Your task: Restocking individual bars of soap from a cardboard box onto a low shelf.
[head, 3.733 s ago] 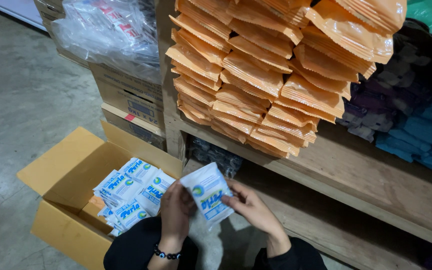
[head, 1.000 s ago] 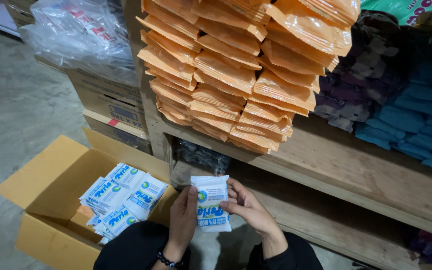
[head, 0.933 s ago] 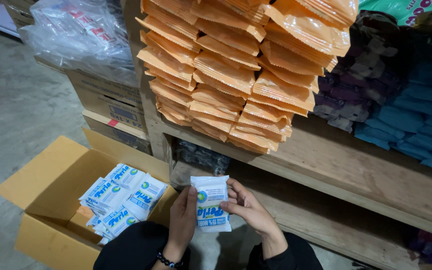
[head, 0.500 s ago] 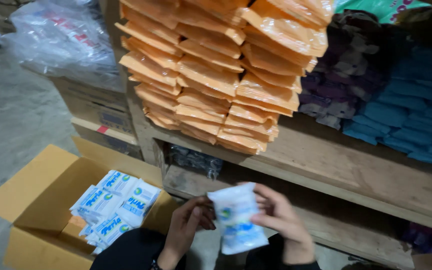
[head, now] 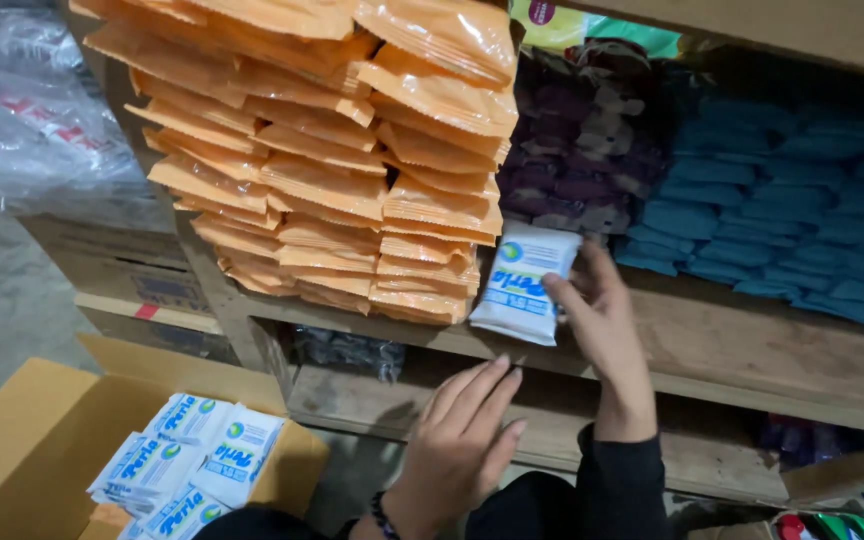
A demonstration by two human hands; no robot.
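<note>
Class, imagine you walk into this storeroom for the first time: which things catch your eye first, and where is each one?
The tall stacks of orange packets fill the upper left of the wooden shelf. Just right of them, the right hand holds a white packet upright on the shelf board, while the left hand hovers empty below. At lower left, an open cardboard box holds more white packets.
</note>
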